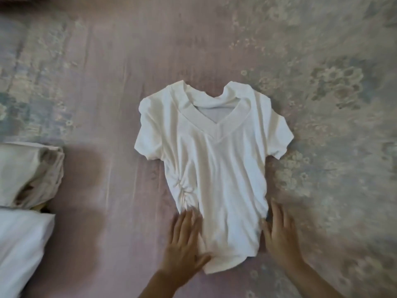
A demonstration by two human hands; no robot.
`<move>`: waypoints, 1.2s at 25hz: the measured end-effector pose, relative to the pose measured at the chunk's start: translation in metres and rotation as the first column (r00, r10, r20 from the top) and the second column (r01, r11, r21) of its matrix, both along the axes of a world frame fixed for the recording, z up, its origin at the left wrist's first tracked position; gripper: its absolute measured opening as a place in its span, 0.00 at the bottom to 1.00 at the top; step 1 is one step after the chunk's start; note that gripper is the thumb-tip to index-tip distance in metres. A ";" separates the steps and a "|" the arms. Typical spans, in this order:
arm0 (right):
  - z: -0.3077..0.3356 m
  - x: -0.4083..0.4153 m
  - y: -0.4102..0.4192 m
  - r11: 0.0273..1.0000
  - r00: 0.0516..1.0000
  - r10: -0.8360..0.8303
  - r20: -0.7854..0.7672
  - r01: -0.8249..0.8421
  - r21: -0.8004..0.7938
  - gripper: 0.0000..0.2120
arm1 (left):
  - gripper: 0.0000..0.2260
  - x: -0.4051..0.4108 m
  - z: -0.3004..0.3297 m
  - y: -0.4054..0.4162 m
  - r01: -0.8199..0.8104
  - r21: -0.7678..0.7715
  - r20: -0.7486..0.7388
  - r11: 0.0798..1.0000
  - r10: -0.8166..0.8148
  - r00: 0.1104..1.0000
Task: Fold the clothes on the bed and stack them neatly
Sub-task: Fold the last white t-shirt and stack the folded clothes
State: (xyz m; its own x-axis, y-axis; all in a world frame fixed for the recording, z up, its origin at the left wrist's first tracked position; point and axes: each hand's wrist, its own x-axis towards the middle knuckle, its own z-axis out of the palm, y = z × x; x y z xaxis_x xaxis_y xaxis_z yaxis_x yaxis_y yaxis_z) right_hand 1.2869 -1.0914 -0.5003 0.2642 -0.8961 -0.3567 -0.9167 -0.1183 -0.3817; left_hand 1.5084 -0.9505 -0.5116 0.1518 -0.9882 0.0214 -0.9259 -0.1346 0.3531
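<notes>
A white V-neck T-shirt (214,164) lies front up on the bed, spread out with its collar away from me and its hem towards me. Its left side is gathered in wrinkles near the waist. My left hand (185,239) lies flat, fingers straight, on the shirt's lower left edge. My right hand (280,235) lies flat on the bedspread, fingers straight, touching the shirt's lower right edge. Both short sleeves stick out to the sides.
The pink and grey flowered bedspread (96,104) covers the whole bed. At the left edge sits a folded beige cloth (30,173), and below it a white pillow or folded fabric (21,250).
</notes>
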 end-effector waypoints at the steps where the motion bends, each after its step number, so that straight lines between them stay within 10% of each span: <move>1: -0.002 -0.010 0.017 0.997 0.999 -0.043 -0.010 0.043 0.069 0.23 | 0.31 -0.012 -0.001 0.012 -0.006 -0.023 -0.005 1.000 0.006 1.000; 7: 0.010 0.024 0.034 0.970 0.985 0.006 0.172 -0.048 0.237 0.29 | 0.16 -0.011 0.021 -0.010 -0.093 -0.014 -0.054 0.996 0.092 0.994; 11: 0.022 0.055 0.025 0.912 0.847 -0.362 0.390 0.236 0.335 0.07 | 0.15 0.008 0.040 -0.001 -0.259 0.245 -0.150 0.934 0.301 0.942; 16: 0.039 0.023 0.034 0.702 0.655 -0.695 0.296 0.529 0.477 0.05 | 0.15 0.008 0.055 0.037 -0.366 0.110 -0.121 0.924 0.378 0.918; 23: 0.045 -0.015 0.045 0.936 0.937 -0.316 0.147 0.283 0.210 0.13 | 0.10 -0.027 0.051 0.049 -0.347 -0.033 -0.195 0.937 0.334 0.922; 27: 0.042 -0.003 0.048 0.992 0.985 -0.004 0.173 -0.018 0.128 0.17 | 0.18 -0.032 0.049 0.010 -0.659 0.322 -0.619 0.679 0.678 0.397; 30: 0.036 0.022 0.048 0.971 0.980 0.192 0.049 -0.197 0.133 0.27 | 0.26 -0.034 0.045 -0.009 -0.602 0.398 -0.576 0.692 0.700 0.423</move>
